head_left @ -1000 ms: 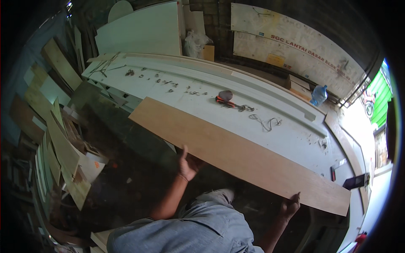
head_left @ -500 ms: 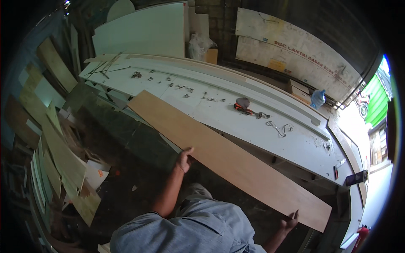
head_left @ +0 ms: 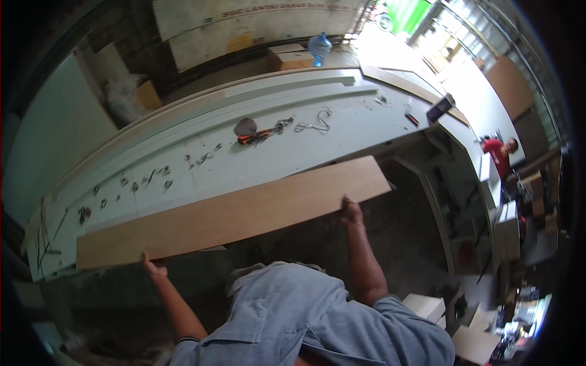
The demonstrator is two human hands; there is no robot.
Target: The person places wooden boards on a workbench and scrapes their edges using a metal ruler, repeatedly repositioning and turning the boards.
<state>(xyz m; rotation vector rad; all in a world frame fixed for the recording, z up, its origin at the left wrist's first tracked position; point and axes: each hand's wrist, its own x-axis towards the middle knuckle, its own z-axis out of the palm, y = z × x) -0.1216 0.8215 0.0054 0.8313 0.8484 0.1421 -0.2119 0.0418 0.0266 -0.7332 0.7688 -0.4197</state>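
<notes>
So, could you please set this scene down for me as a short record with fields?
Held: long, flat wooden board
Left hand: on the near edge, toward the left end
Right hand: on the near edge, toward the right end
Surface: white bench, partly behind the wooden board; contact unclear
On it: orange-and-black tool, small dark scraps
Beyond it: blue jug, cardboard box
Far right: person in red

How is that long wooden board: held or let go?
The wooden board is held: left hand and right hand grip its near edge, well apart. Whether it touches the white table, I cannot tell.
</notes>
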